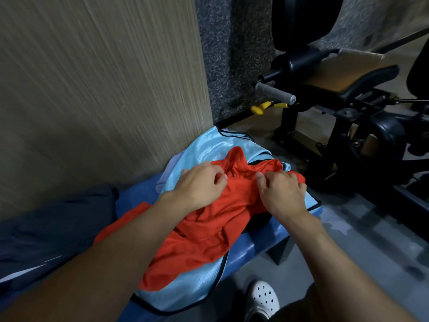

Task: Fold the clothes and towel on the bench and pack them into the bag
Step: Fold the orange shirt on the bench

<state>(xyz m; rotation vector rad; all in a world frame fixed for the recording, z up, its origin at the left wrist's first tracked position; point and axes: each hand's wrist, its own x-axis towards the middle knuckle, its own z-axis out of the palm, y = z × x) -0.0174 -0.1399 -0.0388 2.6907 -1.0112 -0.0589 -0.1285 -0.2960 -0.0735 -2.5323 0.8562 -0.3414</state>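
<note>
A crumpled red garment point(204, 231) lies on top of a shiny light-blue vest with black trim point(204, 145), both on the blue padded bench point(255, 242). My left hand point(199, 184) pinches the red cloth near its upper edge, fingers curled. My right hand point(283, 194) grips the same red cloth a little to the right, by the bench's far edge. A pale lavender cloth point(168, 170) peeks out from under the vest beside the wall. A dark navy bag or cloth point(53, 226) lies at the left end of the bench; I cannot tell which.
A wood-grain wall panel point(104, 77) stands close behind the bench. A black exercise machine point(348, 108) with a grey handle point(275, 91) and yellow knobs point(260, 108) fills the right. My foot in a white clog point(263, 298) is on the grey floor below.
</note>
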